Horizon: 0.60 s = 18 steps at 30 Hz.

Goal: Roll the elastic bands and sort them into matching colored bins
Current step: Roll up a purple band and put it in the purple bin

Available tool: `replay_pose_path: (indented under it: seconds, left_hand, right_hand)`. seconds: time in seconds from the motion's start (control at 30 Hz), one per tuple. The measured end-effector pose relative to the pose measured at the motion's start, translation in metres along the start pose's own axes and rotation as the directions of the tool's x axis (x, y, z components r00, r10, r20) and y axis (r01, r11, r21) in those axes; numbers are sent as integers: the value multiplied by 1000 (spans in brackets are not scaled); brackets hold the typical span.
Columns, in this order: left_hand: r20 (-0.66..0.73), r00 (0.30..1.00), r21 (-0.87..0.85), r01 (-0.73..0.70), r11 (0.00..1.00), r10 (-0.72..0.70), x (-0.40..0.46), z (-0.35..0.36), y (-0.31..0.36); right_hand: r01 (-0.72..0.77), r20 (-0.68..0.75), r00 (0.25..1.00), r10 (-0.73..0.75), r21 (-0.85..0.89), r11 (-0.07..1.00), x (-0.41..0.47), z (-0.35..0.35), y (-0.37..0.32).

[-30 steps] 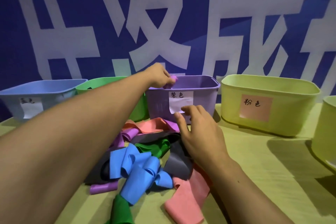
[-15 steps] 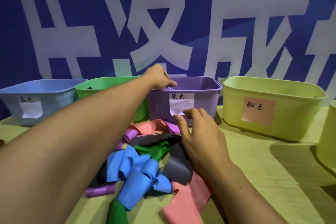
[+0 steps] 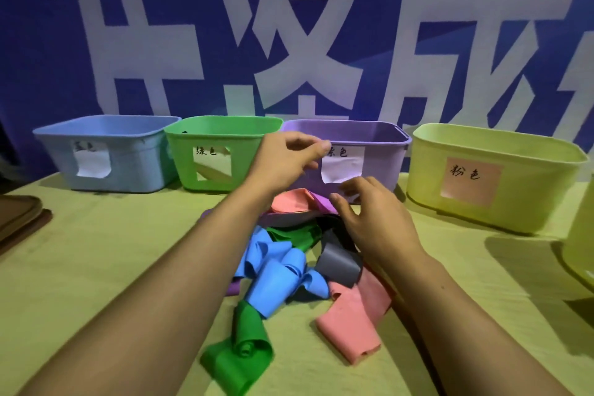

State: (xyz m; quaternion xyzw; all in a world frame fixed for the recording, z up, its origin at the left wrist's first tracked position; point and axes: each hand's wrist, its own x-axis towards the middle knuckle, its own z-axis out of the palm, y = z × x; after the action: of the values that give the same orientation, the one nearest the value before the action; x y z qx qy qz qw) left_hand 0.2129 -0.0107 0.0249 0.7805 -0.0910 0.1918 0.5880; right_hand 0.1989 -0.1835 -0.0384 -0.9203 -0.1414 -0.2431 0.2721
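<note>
A heap of loose elastic bands lies on the yellow-green table: blue bands (image 3: pixel 276 270), a green band (image 3: pixel 244 354), pink bands (image 3: pixel 350 321), a grey band (image 3: pixel 337 262), and pink and purple ones (image 3: pixel 295 201) at the far end. Behind stand a blue bin (image 3: pixel 128 151), a green bin (image 3: pixel 218 138), a purple bin (image 3: pixel 379 138) and a yellow-green bin with a pink label (image 3: pixel 495 177). My left hand (image 3: pixel 286 159) hovers empty in front of the purple bin, fingers loosely curled. My right hand (image 3: pixel 373 219) spreads open over the heap's far end.
A brown tray or lid (image 3: pixel 19 219) lies at the table's left edge. Another yellow-green bin (image 3: pixel 581 241) is cut off at the right edge. A blue banner with large white characters hangs behind the bins.
My left hand held a purple roll over the purple bin, let it go, and has drawn back in front of the bin. My right hand stays over the heap.
</note>
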Motion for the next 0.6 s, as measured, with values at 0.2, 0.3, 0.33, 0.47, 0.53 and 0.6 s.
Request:
replay_pose_path:
  seconds: [0.2, 0.3, 0.33, 0.47, 0.53, 0.6]
  left_hand:
    - [176, 983, 266, 2, 964, -50, -20, -4, -41]
    - [250, 965, 433, -39, 901, -79, -23, -3, -50]
    - [258, 963, 468, -50, 882, -83, -24, -2, -53]
    - [313, 946, 547, -103, 831, -88, -27, 5, -57]
    - [400, 913, 562, -177, 808, -78, -28, 8, -57]
    - [478, 874, 543, -216, 812, -87, -30, 11, -57]
  right_hand:
    - [-91, 58, 994, 95, -67, 994, 1, 3, 11]
    - [-124, 108, 985, 137, -116, 985, 1, 4, 15]
    - [-134, 121, 982, 148, -114, 984, 0, 5, 16]
    - [-169, 158, 972, 176, -58, 984, 0, 6, 15]
    - [-191, 161, 968, 193, -26, 981, -1, 4, 13]
    - [-205, 165, 966, 197, 34, 978, 1, 5, 16]
